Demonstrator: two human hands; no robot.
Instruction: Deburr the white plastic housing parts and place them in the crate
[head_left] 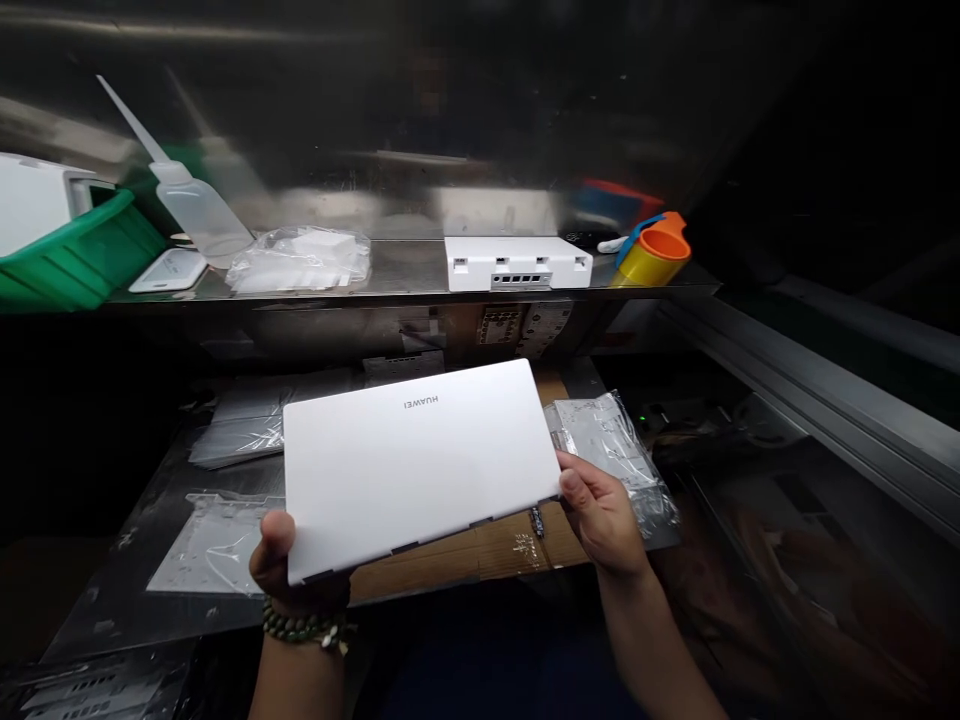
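A flat white panel (pixel 420 470) with upside-down HUAWEI lettering is held up over the bench, tilted so its right end is higher. My left hand (pixel 289 565) grips its lower left corner, thumb on the edge and the other fingers mostly hidden beneath. At the lower right corner, my right hand (pixel 600 505) pinches the panel with the thumb on top. Small dark notches show along the panel's near edge. Brown cardboard (pixel 495 550) lies under it, with a small dark part (pixel 537 521) on it.
Bagged flat pieces lie left (pixel 217 545) and right (pixel 611 450) of the panel. The shelf behind bears a green bin (pixel 82 255), a squeeze bottle (pixel 199 210), a bag of white pieces (pixel 300 260), a white device with ports (pixel 517 262) and coloured tape rolls (pixel 654 255).
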